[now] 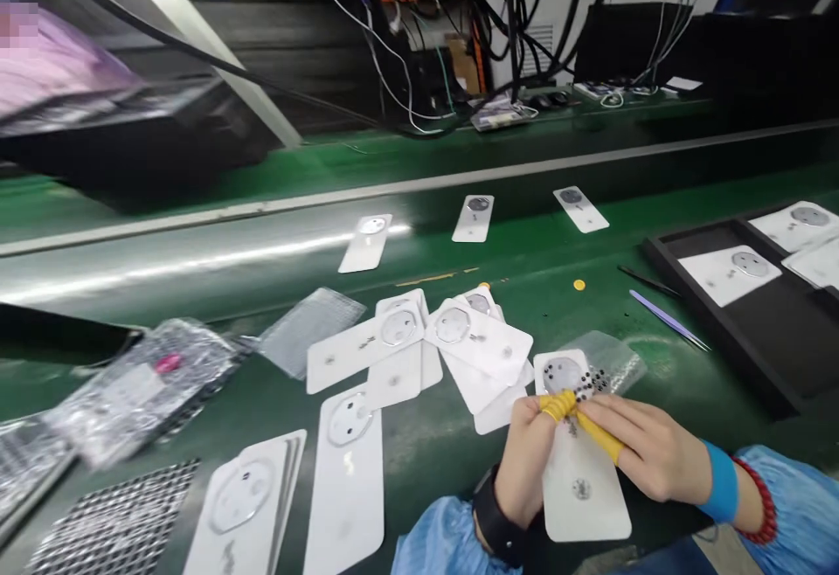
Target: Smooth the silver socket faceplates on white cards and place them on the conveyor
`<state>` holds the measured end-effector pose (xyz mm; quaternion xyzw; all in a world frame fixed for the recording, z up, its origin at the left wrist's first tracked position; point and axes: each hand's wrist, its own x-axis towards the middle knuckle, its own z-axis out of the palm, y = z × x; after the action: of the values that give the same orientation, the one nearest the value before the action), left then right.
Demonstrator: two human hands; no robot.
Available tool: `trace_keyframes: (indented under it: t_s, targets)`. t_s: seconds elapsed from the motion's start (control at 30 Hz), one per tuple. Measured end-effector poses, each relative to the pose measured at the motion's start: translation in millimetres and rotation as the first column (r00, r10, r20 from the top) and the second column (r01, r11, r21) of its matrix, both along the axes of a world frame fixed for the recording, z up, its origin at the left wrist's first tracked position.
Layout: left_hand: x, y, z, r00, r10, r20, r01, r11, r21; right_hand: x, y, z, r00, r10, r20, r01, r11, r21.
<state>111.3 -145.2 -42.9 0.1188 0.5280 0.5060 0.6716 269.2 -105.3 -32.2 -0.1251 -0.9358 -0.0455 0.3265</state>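
Note:
My left hand (528, 461) and my right hand (646, 453) meet over a white plastic cover (580, 470) with a round silver disc near its top. The cover lies on the green belt (459, 444) at the bottom middle. Both hands wear yellow finger cots, and their fingertips pinch together at the cover's upper part. What sits between the fingertips is too small to make out. Small black dots lie beside the disc. A loose pile of white covers (459, 343) lies just left of my hands.
A black tray (708, 313) with white covers stands at the right. Tweezers (669, 320) lie beside it. Single covers (473, 218) sit farther up the belt. Clear bags (141, 383) and mesh sheets (118, 523) lie at the left. Cables hang at the back.

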Motion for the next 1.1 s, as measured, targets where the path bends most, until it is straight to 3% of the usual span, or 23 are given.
trace_keyframes:
  t_s: [0.13,0.27,0.37,0.43,0.5,0.63,0.7,0.77,0.87,0.97,1.03,1.1]
  targets:
    - [0.8,0.6,2.2,1.0,0.028,0.006,-0.028,1.0,-0.015,1.1,8.8,-7.8,0.992,0.119,0.053,-0.121,0.992,0.035]
    - [1.9,3.9,2.7,0.997,0.024,-0.072,-0.024,1.0,-0.002,-4.2,17.9,-15.4,0.99,0.137,0.047,-0.139,0.989,0.042]
    - [-1.9,7.7,1.7,0.979,0.001,-0.205,0.007,0.999,0.04,-0.1,23.7,-18.1,0.993,0.111,0.031,-0.105,0.984,-0.146]
    - [-8.1,9.1,2.1,0.947,0.003,-0.323,0.027,0.996,0.089,9.1,26.9,-19.3,0.998,0.058,0.031,-0.041,0.92,-0.39]
    - [-16.8,9.3,3.1,0.897,0.023,-0.441,0.044,0.989,0.142,20.9,29.7,-21.0,0.998,-0.032,0.052,0.056,0.817,-0.574]
    - [-32.0,5.5,6.7,0.797,-0.005,-0.604,0.161,0.966,0.204,39.4,36.3,-16.2,0.984,-0.176,0.032,0.139,0.639,-0.756]
    - [-34.7,0.5,9.7,0.759,-0.042,-0.65,0.24,0.945,0.22,42.8,39.7,-3.1,0.961,-0.268,-0.069,0.093,0.548,-0.831]
    - [-34.8,-5.6,12.8,0.728,-0.082,-0.681,0.309,0.926,0.219,41.6,41.1,17.0,0.913,-0.363,-0.189,0.022,0.505,-0.863]
    - [-33.6,-14.1,15.6,0.622,-0.099,-0.777,0.384,0.903,0.192,31.4,35.6,49.7,0.862,-0.382,-0.334,-0.09,0.531,-0.842]
    - [-32.6,-19.7,16.2,0.532,-0.078,-0.843,0.414,0.893,0.178,15.3,22.2,70.5,0.817,-0.346,-0.46,-0.167,0.623,-0.765]
    - [-31.2,-21.6,16.4,0.535,-0.086,-0.84,0.424,0.888,0.179,4.3,13.9,74.1,0.782,-0.334,-0.527,-0.183,0.685,-0.706]
    - [-28.9,-22.0,16.8,0.569,-0.115,-0.815,0.436,0.882,0.181,-5.3,9.5,69.8,0.799,-0.308,-0.517,-0.195,0.679,-0.707]
